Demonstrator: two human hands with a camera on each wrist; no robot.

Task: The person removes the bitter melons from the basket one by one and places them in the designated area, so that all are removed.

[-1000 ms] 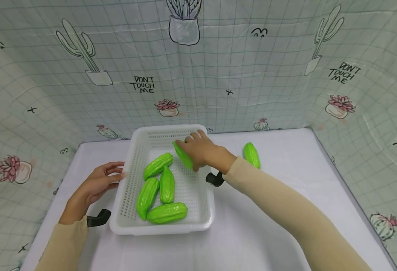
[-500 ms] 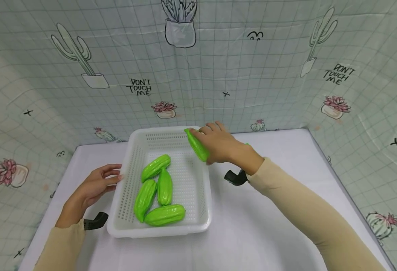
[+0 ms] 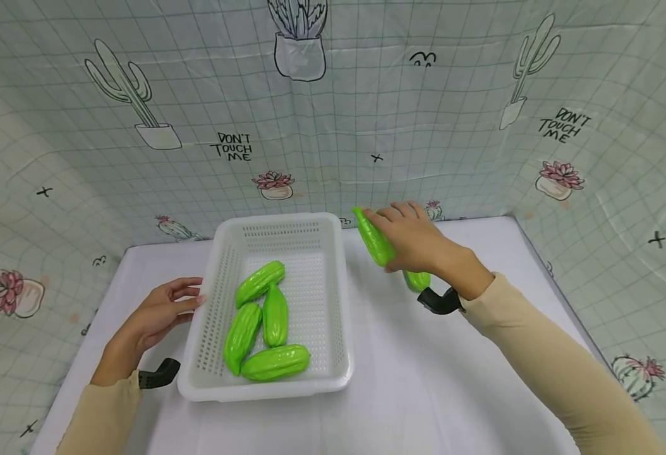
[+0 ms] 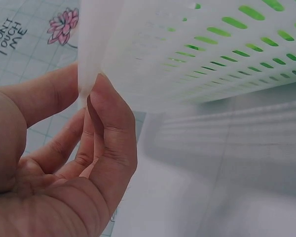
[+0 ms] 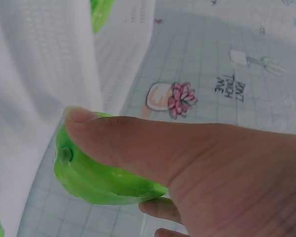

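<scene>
My right hand holds a glossy, ridged green gourd above the table, to the right of the white basket. In the right wrist view the thumb lies across that gourd, with fingers curling beneath. Partly hidden under this hand, another green gourd lies on the table. At the basket's left side, my left hand pinches the rim between thumb and finger, as the left wrist view shows. Several similar gourds lie inside the basket, towards its left and front.
A white cloth covers the table. Close behind and at both sides hangs a grid-patterned curtain printed with cacti. The basket has perforated, raised walls.
My right hand has carried the gourd out of the basket, over its right rim and further right, towards the gourd on the table. The left hand stays at the basket.
</scene>
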